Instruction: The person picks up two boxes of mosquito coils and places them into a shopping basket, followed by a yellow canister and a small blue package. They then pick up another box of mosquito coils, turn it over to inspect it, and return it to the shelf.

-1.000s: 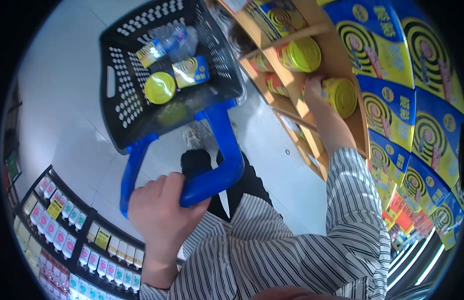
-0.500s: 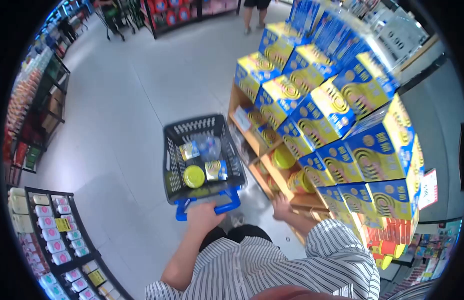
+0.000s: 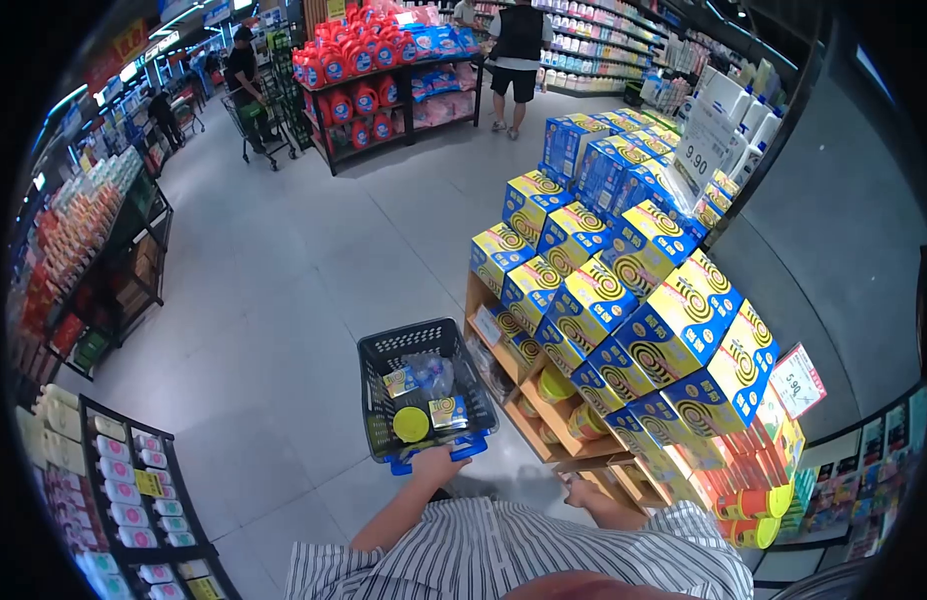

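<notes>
My left hand [image 3: 436, 467] is closed round the blue handle [image 3: 472, 446] of a black shopping basket [image 3: 368, 372]. Inside the basket lie a yellow-lidded tub [image 3: 412, 425], two small blue-and-yellow boxes with a coil pattern, one a mosquito coil box [image 3: 448, 412], and a clear plastic bag [image 3: 432, 374] with something bluish in it. Low on the right, my right hand [image 3: 581, 490] hangs beside the wooden display shelf [image 3: 544, 412], its fingers loosely bent and partly turned from view. Stacked mosquito coil boxes [image 3: 594, 295] rise above that shelf, with yellow-lidded tubs in its compartments.
Price signs [image 3: 696, 150] stand by the stack. On the left are a bottle rack [image 3: 124, 490] and a long shelf [image 3: 149, 225]. Ahead, a display of red detergent bottles [image 3: 364, 98] borders the tiled aisle [image 3: 274, 290]. A person [image 3: 519, 60] walks there; another [image 3: 246, 80] pushes a cart.
My view has tilted up, showing more of the aisle ahead. The basket, still in my left hand, and the coil boxes now appear lower in view. My right hand stays beside the shelf.
</notes>
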Demonstrator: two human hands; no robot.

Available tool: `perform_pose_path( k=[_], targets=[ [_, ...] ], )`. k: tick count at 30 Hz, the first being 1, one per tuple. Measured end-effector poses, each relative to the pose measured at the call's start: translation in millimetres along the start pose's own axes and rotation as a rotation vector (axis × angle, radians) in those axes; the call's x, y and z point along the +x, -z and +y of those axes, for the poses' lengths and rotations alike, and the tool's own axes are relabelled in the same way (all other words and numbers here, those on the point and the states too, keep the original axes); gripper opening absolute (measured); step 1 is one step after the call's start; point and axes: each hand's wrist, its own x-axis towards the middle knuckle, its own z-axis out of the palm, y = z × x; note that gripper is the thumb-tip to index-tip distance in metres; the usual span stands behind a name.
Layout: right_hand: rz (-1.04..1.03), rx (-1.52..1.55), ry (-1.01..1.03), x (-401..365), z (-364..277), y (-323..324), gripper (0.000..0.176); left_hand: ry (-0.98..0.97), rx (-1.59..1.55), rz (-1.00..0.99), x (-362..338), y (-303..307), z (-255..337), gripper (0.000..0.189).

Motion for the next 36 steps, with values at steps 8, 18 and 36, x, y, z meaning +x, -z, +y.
perform_pose_path(
  k=[8,18,36],
  targets=[
    [-0.12,-0.086,0.032,13.0,24.8,-42.7,0.055,-0.208,-0.069,0.041,34.2,28.9,-22.1,0.056],
    [-0.141,0.42,-0.07,-30.5,-120.1,6.6,0.037,-0.325,-0.042,-0.133,71.8,69.9,-49.0,0.056],
    [-0.061,0.885,-0.18,81.6,-135.8,60.8,0.027,-0.17,-0.338,-0.25,174.2,110.7,-33.2,0.044]
  ],
)
